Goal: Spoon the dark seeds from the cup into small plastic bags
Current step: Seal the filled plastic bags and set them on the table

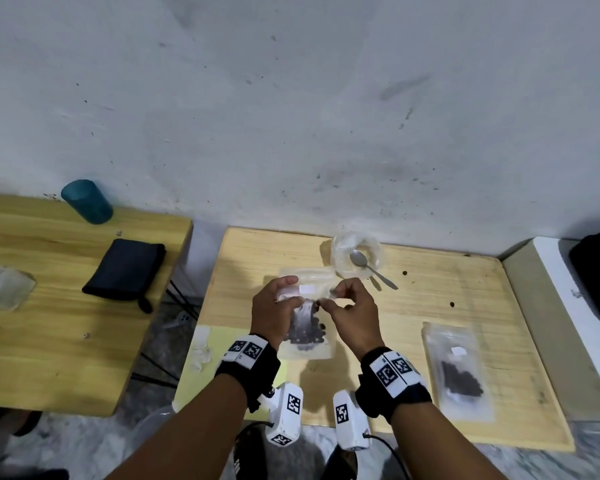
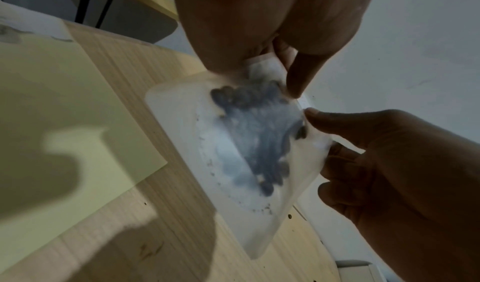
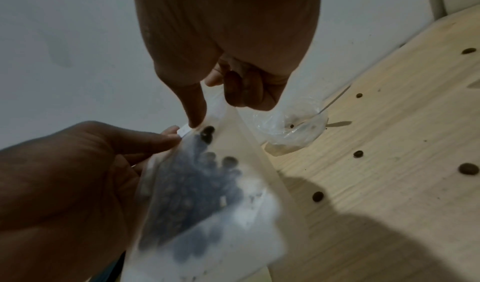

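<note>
A small clear plastic bag (image 1: 307, 332) with dark seeds (image 1: 305, 336) in its lower part hangs over the light wooden table (image 1: 465, 289). My left hand (image 1: 290, 292) pinches its top edge on the left and my right hand (image 1: 329, 296) pinches it on the right. From the wrists I see the bag (image 2: 233, 152) (image 3: 207, 194) tilted, with the seeds blurred. A clear plastic cup (image 1: 357, 252) stands behind, and a metal spoon (image 1: 371, 268) rests in it with the handle out. A second bag (image 1: 459, 372) holding seeds lies flat at the right.
Loose seeds (image 1: 404, 273) lie scattered on the table right of the cup. An empty bag (image 1: 312, 273) lies under the hands. A yellow sheet (image 1: 212, 362) covers the table's left front corner. A second table (image 1: 49, 323) at left carries a teal cup (image 1: 87, 201) and a black pouch (image 1: 125, 268).
</note>
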Tool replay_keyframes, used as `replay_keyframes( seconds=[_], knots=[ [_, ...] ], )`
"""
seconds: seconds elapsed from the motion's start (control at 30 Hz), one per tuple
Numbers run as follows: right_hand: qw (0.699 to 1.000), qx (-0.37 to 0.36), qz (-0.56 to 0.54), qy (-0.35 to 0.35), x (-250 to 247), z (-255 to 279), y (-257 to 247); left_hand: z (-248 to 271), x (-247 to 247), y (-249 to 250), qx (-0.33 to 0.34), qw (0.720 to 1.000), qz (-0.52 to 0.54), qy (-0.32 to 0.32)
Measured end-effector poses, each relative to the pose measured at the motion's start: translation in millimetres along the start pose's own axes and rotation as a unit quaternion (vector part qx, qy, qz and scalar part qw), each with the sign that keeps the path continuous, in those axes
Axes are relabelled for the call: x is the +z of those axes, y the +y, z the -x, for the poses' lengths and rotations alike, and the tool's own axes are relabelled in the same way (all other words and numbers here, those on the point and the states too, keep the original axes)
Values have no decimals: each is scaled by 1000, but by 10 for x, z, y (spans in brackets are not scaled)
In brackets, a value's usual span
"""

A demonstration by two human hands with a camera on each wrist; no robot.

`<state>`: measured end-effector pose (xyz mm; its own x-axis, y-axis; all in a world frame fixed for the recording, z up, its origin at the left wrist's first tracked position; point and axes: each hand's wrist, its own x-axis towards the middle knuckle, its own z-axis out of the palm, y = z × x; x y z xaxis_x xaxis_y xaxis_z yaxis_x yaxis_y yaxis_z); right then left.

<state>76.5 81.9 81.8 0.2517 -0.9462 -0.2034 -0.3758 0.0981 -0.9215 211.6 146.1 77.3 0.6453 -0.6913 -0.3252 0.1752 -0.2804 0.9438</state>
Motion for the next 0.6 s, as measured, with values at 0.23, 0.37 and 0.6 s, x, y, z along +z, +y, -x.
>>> replay_keyframes(
  seconds=[0.23,0.37,0.6],
  knots=[
    [993,97,5,-61,-146,138,213,33,-32,-89,-79,992,77,-55],
    [994,107,9,-9,-297,159,280,91,33,-230,-91,992,33,-84],
    [983,139,107,52,-921,293,674,331,649,-368,-132,967,-51,-214]
  ],
)
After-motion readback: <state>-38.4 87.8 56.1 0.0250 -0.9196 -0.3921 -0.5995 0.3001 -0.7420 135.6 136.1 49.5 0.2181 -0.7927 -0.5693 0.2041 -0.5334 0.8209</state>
